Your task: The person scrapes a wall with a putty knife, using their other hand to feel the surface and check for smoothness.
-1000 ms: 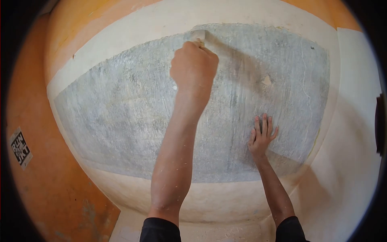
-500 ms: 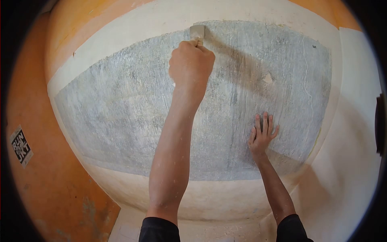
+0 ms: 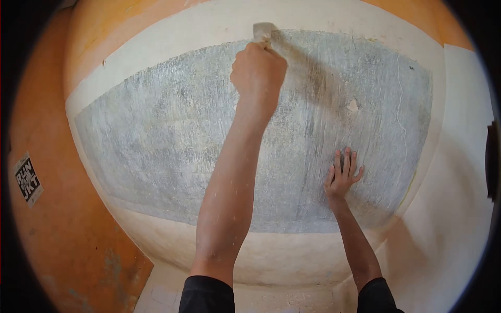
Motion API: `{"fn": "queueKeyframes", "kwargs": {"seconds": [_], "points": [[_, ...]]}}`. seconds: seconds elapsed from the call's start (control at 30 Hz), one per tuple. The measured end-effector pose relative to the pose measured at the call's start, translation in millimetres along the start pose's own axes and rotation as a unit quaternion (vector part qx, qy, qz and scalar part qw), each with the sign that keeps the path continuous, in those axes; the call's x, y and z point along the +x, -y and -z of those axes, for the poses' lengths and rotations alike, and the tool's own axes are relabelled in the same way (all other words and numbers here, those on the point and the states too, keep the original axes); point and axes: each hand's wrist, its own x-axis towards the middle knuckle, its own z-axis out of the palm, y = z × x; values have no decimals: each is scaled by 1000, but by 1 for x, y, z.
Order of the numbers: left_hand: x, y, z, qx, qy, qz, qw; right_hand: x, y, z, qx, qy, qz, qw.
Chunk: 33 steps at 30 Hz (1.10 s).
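My left hand [image 3: 259, 73] is closed in a fist around the handle of a putty knife [image 3: 262, 32]. Its flat metal blade points up and lies over the border between the grey rough patch [image 3: 172, 130] and the cream band [image 3: 313, 20] of the wall above. Most of the handle is hidden by my fingers. Lower and to the right, my right hand [image 3: 343, 177] rests on the grey patch with its fingers spread, holding nothing.
A pale chipped spot [image 3: 353, 105] and a thin wavy crack [image 3: 401, 104] mark the patch's right part. An orange wall [image 3: 68, 208] with a black-and-white sticker [image 3: 27, 180] stands at left, a white wall [image 3: 464, 104] at right. A dark object [image 3: 491, 161] juts in at the right edge.
My left hand has pushed the putty knife upward, so its blade now reaches over the cream band. The view has shifted slightly; my right hand stays in place on the wall.
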Motion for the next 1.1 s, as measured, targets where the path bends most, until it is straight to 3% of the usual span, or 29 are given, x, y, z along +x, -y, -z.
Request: {"fn": "queueKeyframes", "kwargs": {"seconds": [0.07,0.1,0.2,0.3,0.53,0.7,1.1], "points": [[-9,-7,1,38,30,-8,999,1,0,-1,8,-9,2,1000],[-19,-2,-6,50,-7,-31,998,-1,2,2,6,-7,-2,1000],[-19,5,-11,21,21,24,999,4,1,3,-3,10,-8,1000],[-10,1,-15,17,-21,15,1000,0,0,3,5,7,-2,1000],[-17,13,-4,-23,5,31,999,-2,4,0,0,9,-10,1000],[-10,17,-12,31,-37,-32,998,2,1,-4,-3,4,-8,1000],[-14,12,2,11,32,0,999,1,5,-1,3,-1,-16,1000]]}}
